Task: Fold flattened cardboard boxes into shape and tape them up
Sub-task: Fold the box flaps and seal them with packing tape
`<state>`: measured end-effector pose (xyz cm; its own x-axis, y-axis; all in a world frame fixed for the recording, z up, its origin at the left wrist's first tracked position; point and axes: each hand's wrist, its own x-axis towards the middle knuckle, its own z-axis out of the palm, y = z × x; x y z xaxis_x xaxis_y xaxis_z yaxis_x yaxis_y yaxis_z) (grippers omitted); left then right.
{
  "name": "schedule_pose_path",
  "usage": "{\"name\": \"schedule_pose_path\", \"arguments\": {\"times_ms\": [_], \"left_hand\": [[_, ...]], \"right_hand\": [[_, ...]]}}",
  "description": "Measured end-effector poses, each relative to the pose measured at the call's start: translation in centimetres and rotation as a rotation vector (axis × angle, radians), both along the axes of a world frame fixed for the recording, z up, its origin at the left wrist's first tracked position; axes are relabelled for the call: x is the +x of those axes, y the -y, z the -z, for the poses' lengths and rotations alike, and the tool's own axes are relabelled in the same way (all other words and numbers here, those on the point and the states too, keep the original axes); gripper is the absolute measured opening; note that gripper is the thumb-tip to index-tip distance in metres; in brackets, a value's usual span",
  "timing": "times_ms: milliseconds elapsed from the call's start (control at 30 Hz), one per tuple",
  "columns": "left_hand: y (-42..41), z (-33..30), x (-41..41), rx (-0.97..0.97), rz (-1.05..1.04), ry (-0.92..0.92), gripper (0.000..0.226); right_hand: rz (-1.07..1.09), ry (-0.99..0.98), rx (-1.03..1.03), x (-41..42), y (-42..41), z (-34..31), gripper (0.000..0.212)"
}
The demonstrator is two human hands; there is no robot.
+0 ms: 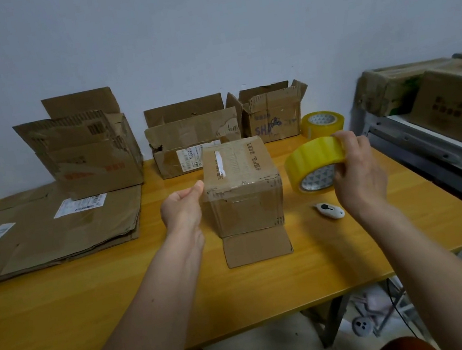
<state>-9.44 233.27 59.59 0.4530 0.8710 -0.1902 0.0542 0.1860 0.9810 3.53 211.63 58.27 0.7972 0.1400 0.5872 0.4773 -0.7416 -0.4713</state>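
My right hand [357, 167] grips the yellow tape roll [314, 163] just right of the folded cardboard box [242, 185] on the table [92, 302]; my left hand [181, 205], fingers loosely curled, holds nothing beside its left edge.

The table [92, 302] is orange-yellow wood. The boxes [242, 185] are brown cardboard, some with white labels. Both tape rolls [313, 158] are yellow, their cores with grey triangles. The cutter [330, 210] is white and black.

Packing room; cardboard boxes [93, 154], shelving [430, 143]
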Motion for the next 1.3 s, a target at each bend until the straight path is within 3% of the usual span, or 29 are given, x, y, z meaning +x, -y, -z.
{"name": "schedule_pose_path", "arguments": {"times_ms": [333, 467, 633, 767, 833, 933, 1000, 1033, 1100, 1167, 1233, 1300], "left_hand": [[-1.9, 1.0, 0.4, -0.070, 0.016, -0.052, 0.020], [-2.1, 2.2, 0.8, -0.167, 0.026, -0.065, 0.014], [-1.8, 2.6, 1.3, -0.418, 0.097, 0.093, 0.009], [-1.2, 3.3, 1.1, -0.623, 0.181, 0.157, 0.023], [-0.9, 3.8, 1.0, -0.661, 0.216, 0.152, 0.032], [-0.6, 3.3, 0.8, -0.654, 0.207, 0.141, 0.027], [-0.6, 3.1, 0.8, -0.495, 0.044, 0.121, 0.018], [-0.7, 3.2, 0.7, -0.265, -0.086, 0.060, 0.020], [-0.3, 3.2, 0.2, 0.479, -0.201, -0.070, 0.024], [0.5, 2.9, -0.2, 1.088, -0.046, -0.173, 0.029], [1.1, 2.5, -0.2, 1.334, 0.159, -0.362, 0.033], [0.9, 2.2, 0.0, 1.403, 0.248, -0.530, 0.038]], "right_hand": [[-0.023, -0.027, -0.078, 0.9, -1.4, 0.2, 0.058], [-0.022, -0.071, -0.094, 0.9, -1.7, 1.0, 0.058], [-0.039, -0.090, -0.051, 1.0, -1.7, 1.7, 0.057], [-0.039, -0.110, 0.000, 0.8, -1.7, 2.3, 0.052], [-0.040, -0.112, 0.011, 0.7, -1.7, 2.4, 0.052], [-0.030, -0.124, 0.001, 0.5, -1.7, 2.3, 0.052], [-0.055, -0.145, -0.021, 0.1, -1.9, 2.1, 0.051], [-0.070, -0.149, -0.031, -0.2, -2.1, 2.0, 0.050], [-0.103, -0.155, -0.032, -0.8, -2.4, 2.0, 0.049], [-0.194, -0.194, 0.025, -1.3, -2.7, 1.8, 0.046], [-0.349, -0.309, 0.105, -1.8, -2.9, 1.2, 0.042], [-0.528, -0.457, 0.161, -2.3, -2.7, 0.4, 0.040]]}}
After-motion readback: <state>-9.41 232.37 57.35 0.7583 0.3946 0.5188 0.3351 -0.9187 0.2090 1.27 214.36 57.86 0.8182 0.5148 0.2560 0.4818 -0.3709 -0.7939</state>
